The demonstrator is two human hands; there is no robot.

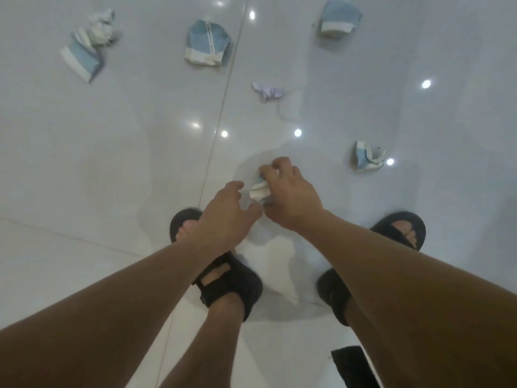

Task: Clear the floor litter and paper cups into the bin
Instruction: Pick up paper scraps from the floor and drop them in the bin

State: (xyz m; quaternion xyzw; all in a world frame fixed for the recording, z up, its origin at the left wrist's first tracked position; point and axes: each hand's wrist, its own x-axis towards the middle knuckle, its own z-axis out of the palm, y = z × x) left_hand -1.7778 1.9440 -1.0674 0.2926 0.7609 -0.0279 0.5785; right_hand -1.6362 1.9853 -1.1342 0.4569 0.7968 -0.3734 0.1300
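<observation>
One crumpled cup (260,189) in right hand (291,198), left hand (223,212) beside

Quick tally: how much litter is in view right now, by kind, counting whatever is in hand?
Crushed blue-and-white cups on the floor: 4
Crumpled paper wads on the floor: 2
Crushed piece held in the right hand: 1
Total: 7

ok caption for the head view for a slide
Pickup: right hand grips a crumpled paper cup over the floor, open left hand beside it; crushed cups and a paper scrap lie beyond.
</observation>
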